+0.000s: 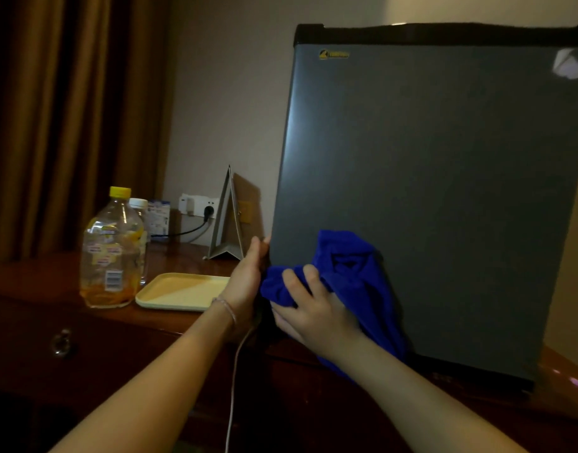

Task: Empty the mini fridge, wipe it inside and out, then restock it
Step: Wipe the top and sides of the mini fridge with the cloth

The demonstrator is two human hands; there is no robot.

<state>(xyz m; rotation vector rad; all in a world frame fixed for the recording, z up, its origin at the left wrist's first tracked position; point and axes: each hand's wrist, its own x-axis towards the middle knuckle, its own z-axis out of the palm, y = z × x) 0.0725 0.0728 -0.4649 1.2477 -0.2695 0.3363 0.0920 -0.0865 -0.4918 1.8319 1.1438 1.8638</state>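
Observation:
The grey mini fridge (438, 178) stands on a dark wooden desk (183, 317), its door closed and facing me. My right hand (313, 310) grips a bunched blue cloth (349, 266) and holds it against the lower left of the door. My left hand (248, 276) lies flat along the fridge's left edge, fingers straight and pointing up. A clear bottle with a yellow cap (109, 253) and a second bottle with a white cap (140, 207) stand on the desk to the left.
A pale yellow tray (180, 291) lies between the bottles and my left hand. A folded card stand (227, 220) and a wall socket with a black plug (199, 206) sit behind it. Brown curtains (62, 109) hang at left. A thin white cable (235, 380) hangs over the desk front.

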